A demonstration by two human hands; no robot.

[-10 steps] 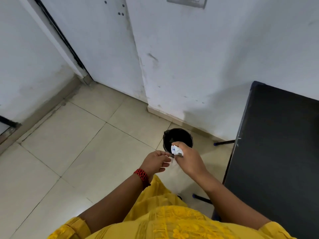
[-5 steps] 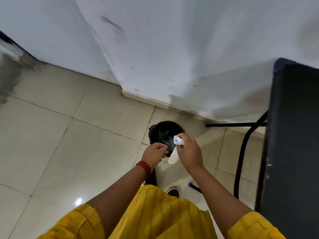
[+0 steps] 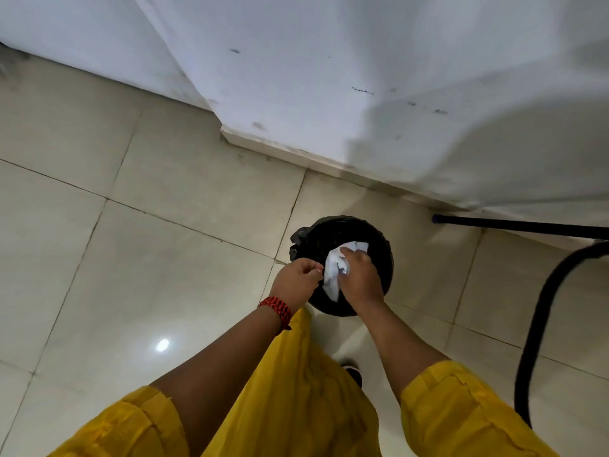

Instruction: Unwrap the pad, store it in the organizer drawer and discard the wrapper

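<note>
A crumpled white wrapper hangs from my right hand, which is shut on it right over the mouth of a small round bin lined with a black bag. My left hand, with a red thread band at the wrist, is beside the wrapper at the bin's left rim, its fingers curled with the fingertips close to the paper; I cannot tell whether they touch it. No pad and no organizer drawer are in view.
The bin stands on a pale tiled floor near a white wall corner. A black bent metal table leg and its floor bar lie to the right. My yellow clothes fill the bottom.
The camera has tipped down and closer to the bin. Both hands have moved forward, so the wrapper now hangs over the bin's opening instead of just before it.
</note>
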